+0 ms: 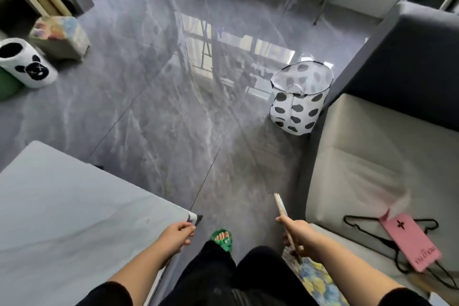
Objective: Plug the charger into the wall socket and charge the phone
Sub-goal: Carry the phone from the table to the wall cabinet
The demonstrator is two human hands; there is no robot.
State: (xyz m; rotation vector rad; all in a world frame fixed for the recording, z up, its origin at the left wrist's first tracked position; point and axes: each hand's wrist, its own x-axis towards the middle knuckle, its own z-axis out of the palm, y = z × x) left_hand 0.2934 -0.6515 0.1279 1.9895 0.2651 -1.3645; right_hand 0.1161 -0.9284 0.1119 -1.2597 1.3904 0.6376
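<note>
Between table and sofa: a person stands on glossy grey marble-look floor tiles (pixel 154 107), one green sandal (pixel 222 240) showing.
Left hand (pixel 176 233): fingers curled around a small dark block with a pale face (pixel 195 220), probably the charger; hard to confirm.
Right hand (pixel 296 231): clamped on a thin flat phone (pixel 280 204) held edge-on, its long axis pointing forward and slightly left.
Hands: apart, one item each.
Wall socket: not in view, so its direction from either hand cannot be told.
Grey tabletop (pixel 62 206): at left, beside the left hand.
Count: one phone, one charger-like block, no cable discernible.
Spotted white fabric basket (pixel 300 99): one, ahead right.
</note>
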